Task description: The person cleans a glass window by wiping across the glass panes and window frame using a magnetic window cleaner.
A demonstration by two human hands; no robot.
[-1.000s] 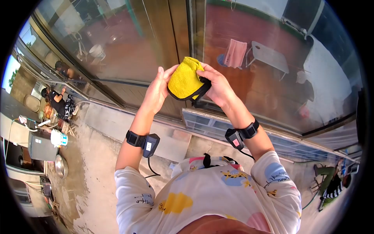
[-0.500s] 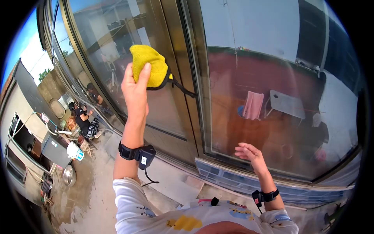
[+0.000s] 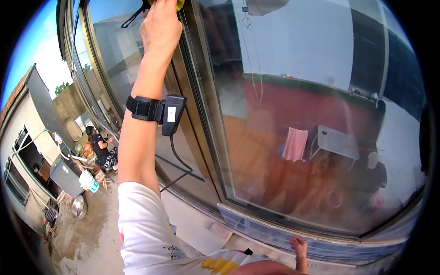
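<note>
My left hand is raised at the top of the view, its fingers closed on a yellow cloth with black edging. Only a bit of the cloth shows beyond the fingers, and a black strap hangs from it on the left. The hand is over the metal frame between the glass panes. Low on the right, small in view, my right hand is down by the sill with its fingers curled; whether anything is in them is too small to tell.
A large glass pane fills the right, with a pink towel and a small table seen through it. At the left a person sits near a white bucket and a metal basin.
My left hand has gone up with the cloth, which it now holds alone; a second ago both hands were on it. My right hand has dropped lower, and the view has shifted.
</note>
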